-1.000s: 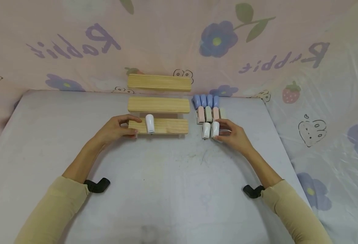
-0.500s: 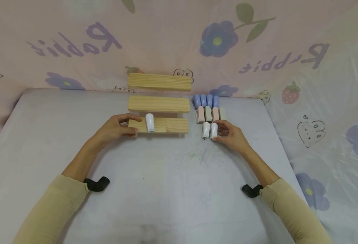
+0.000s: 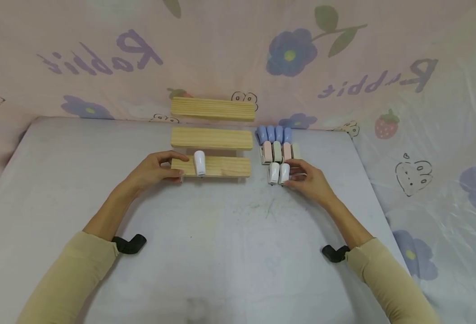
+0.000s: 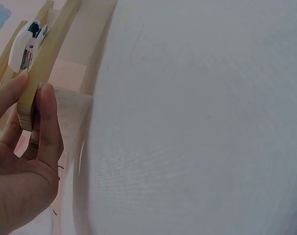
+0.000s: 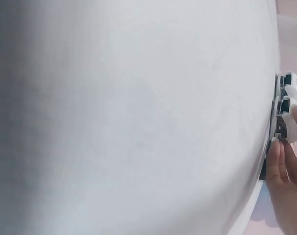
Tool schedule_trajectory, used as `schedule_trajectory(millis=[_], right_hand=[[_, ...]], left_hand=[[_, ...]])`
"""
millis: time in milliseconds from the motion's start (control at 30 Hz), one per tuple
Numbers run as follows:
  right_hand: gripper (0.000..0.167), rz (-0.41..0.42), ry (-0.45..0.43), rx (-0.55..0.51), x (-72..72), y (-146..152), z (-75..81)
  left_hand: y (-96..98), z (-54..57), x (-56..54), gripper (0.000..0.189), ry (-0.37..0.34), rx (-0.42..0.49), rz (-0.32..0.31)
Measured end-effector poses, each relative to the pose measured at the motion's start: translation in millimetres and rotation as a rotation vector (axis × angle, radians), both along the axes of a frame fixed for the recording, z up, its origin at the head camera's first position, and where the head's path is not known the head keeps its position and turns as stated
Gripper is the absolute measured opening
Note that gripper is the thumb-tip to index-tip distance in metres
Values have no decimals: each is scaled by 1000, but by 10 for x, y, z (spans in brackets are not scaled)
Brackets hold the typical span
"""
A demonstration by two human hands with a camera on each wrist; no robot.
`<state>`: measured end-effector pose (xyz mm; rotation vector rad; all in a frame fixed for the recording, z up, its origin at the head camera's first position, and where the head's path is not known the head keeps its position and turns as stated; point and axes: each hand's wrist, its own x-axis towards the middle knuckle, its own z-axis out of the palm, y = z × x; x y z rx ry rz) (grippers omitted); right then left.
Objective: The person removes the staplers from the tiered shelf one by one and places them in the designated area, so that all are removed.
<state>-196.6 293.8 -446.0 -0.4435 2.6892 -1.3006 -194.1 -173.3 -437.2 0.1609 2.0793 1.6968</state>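
Observation:
A three-step wooden rack has a white mini stapler (image 3: 199,163) standing on its lowest board (image 3: 229,167). My left hand (image 3: 154,170) grips the left end of that board, thumb and fingers on opposite faces, as the left wrist view shows with the board's edge (image 4: 53,51) between them. Over to the right, my right hand (image 3: 310,181) pinches a second white mini stapler (image 3: 285,172) at table level. Just left of it stands another white mini stapler (image 3: 274,173). The right wrist view catches the pinched stapler only at its right edge, partly behind the fingers.
Behind the white staplers are a row of pink and pale green staplers (image 3: 277,151) and a row of blue ones (image 3: 278,133). The rack's middle board (image 3: 211,137) and top board (image 3: 212,109) rise toward the patterned curtain (image 3: 221,54) behind the white table (image 3: 221,252).
My right hand has shifted slightly left with the white stapler, narrowing the gap to its white neighbour. My left hand has stayed on the board.

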Motion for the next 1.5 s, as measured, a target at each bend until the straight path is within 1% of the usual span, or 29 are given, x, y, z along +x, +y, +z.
schedule_trajectory(millis=[33,200,267,300,433,500,600,767,967,1200,1500], right_hand=[[62,-1,4,-24,5,6,11],[52,-11,36,-118,104,-86,275],[49,-20,63,-143,140,-132,383],[48,-19,87,-157,141,-136,397],[45,-10,160,-197,133,-169,426],[44,0,181,-218,128,-204,436],[44,17,189,-245,124,-268,446],[44,52,196,-258,139,-382,473],[45,104,244,-268,155,-509,539],[45,163,243,-304,143,-657,597],[47,204,234,-312,132,-860,595]], left_hand=[[4,5,2,46,-3,6,2],[10,30,12,46,-17,27,7],[10,38,16,46,-20,34,6],[11,40,17,46,-19,34,5],[5,32,23,46,-18,32,3],[4,23,25,46,-15,29,2],[3,8,29,46,-13,27,4],[0,-15,34,46,1,14,3],[13,6,33,45,4,15,3],[18,22,24,47,-9,13,-1],[8,16,6,46,-9,4,5]])
